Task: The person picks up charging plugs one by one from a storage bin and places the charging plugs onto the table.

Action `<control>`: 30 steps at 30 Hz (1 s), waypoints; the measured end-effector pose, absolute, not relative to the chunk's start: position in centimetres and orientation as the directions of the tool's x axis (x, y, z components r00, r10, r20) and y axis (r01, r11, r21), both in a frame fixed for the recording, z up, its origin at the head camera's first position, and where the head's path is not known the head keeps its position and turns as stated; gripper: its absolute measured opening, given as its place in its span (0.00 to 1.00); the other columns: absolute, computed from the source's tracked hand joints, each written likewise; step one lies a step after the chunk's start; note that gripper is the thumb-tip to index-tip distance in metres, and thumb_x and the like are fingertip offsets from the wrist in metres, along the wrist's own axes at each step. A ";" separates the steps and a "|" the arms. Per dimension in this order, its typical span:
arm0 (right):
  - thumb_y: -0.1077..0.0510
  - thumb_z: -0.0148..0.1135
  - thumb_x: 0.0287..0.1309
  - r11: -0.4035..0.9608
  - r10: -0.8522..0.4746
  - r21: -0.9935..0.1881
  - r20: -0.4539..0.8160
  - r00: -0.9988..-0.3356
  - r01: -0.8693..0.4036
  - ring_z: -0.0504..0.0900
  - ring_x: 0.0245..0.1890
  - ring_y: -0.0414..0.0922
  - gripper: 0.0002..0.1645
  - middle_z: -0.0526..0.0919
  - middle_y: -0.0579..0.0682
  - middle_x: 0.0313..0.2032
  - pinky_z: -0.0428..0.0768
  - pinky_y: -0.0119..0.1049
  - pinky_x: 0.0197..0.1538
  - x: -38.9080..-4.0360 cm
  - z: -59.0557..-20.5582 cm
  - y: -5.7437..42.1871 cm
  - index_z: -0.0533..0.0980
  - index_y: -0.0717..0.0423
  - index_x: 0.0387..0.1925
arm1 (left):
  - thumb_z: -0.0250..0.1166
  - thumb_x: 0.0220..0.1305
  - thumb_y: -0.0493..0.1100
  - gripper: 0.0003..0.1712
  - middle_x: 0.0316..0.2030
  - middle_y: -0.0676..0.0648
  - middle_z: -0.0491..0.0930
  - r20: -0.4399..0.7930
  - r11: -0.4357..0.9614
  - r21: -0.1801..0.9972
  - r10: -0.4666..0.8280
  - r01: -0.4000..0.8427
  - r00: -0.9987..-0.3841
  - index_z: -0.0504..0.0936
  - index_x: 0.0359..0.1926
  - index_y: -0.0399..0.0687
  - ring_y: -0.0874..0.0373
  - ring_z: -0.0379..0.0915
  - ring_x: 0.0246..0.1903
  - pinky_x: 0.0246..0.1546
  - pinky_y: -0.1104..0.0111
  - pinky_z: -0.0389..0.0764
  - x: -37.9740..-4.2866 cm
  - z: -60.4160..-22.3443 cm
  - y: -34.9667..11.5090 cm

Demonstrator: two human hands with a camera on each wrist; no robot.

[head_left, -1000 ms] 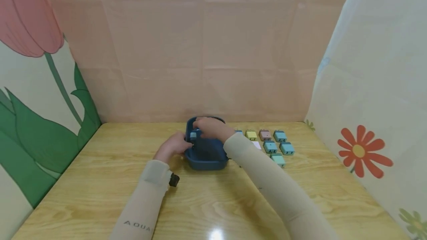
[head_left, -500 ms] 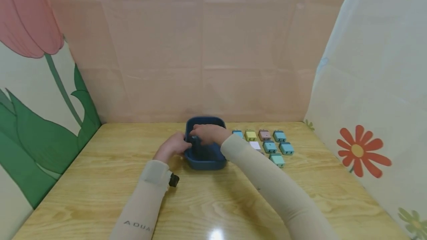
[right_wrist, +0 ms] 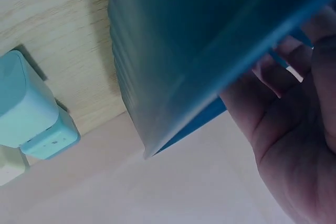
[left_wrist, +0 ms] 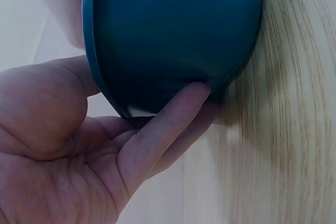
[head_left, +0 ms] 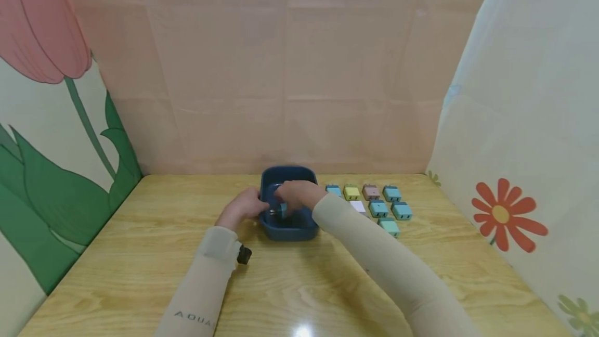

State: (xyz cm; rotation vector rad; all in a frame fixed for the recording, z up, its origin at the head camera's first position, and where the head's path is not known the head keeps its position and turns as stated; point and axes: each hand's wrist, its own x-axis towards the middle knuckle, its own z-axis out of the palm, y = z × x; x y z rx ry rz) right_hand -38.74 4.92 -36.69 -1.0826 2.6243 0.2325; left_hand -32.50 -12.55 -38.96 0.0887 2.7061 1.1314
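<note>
My left hand (head_left: 242, 206) grips the left side of a dark blue plastic basin (head_left: 290, 234), thumb over the rim and fingers against the outer wall (left_wrist: 173, 35). Down inside the basin, my right hand (head_left: 299, 195) holds a small light blue plug charger (head_left: 282, 210) at its fingertips, prongs pointing left. In the right wrist view the near wall of the basin (right_wrist: 173, 40) covers the right fingertips and the charger; the palm (right_wrist: 299, 156) shows beyond the rim.
Right of the basin, several chargers lie in rows on the wooden table (head_left: 140, 254): a yellow one (head_left: 351, 192), a pink one (head_left: 371, 192), a white one (head_left: 357, 206), a mint one (head_left: 388, 227) and blue ones (head_left: 401, 210). A pink backdrop (head_left: 210, 92) stands close behind.
Within the basin, my right hand has come from the back left toward the near side and slightly right; the charger's prongs now show. The left hand stays on the rim.
</note>
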 end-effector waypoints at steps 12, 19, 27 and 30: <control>0.48 0.72 0.72 0.693 -0.694 -0.017 -0.290 -0.659 -0.721 0.85 0.43 0.41 0.21 0.90 0.46 0.47 0.86 0.41 0.53 -38.4 -36.9 5.8 0.83 0.51 0.60 | 0.62 0.75 0.40 0.12 0.41 0.39 0.88 -0.161 0.717 0.697 0.132 -0.018 -0.978 0.84 0.48 0.34 0.56 0.83 0.34 0.37 0.67 0.85 -32.6 -39.2 -12.3; 0.53 0.65 0.77 0.692 -0.708 -0.103 -0.288 -0.644 -0.715 0.86 0.59 0.47 0.21 0.87 0.52 0.62 0.84 0.46 0.67 -37.8 -36.7 6.3 0.77 0.53 0.65 | 0.62 0.74 0.39 0.12 0.42 0.38 0.89 -0.150 0.720 0.694 0.134 -0.007 -0.980 0.84 0.48 0.33 0.56 0.83 0.33 0.37 0.67 0.85 -32.5 -39.0 -12.3; 0.58 0.54 0.82 0.767 -0.641 -0.287 -0.392 -0.660 -0.574 0.87 0.40 0.45 0.18 0.84 0.56 0.56 0.83 0.43 0.57 -37.9 -37.0 7.1 0.74 0.59 0.65 | 0.62 0.74 0.38 0.12 0.41 0.37 0.89 -0.149 0.707 0.707 0.136 -0.010 -0.979 0.84 0.48 0.31 0.53 0.87 0.33 0.41 0.62 0.90 -32.4 -39.3 -12.3; 0.57 0.60 0.78 0.788 -0.616 -0.303 -0.419 -0.667 -0.537 0.86 0.38 0.43 0.23 0.84 0.55 0.55 0.83 0.39 0.53 -38.0 -37.2 7.3 0.73 0.61 0.68 | 0.62 0.73 0.39 0.11 0.40 0.38 0.89 -0.142 0.706 0.708 0.139 -0.002 -0.980 0.84 0.46 0.32 0.54 0.86 0.32 0.41 0.61 0.90 -32.4 -39.3 -12.3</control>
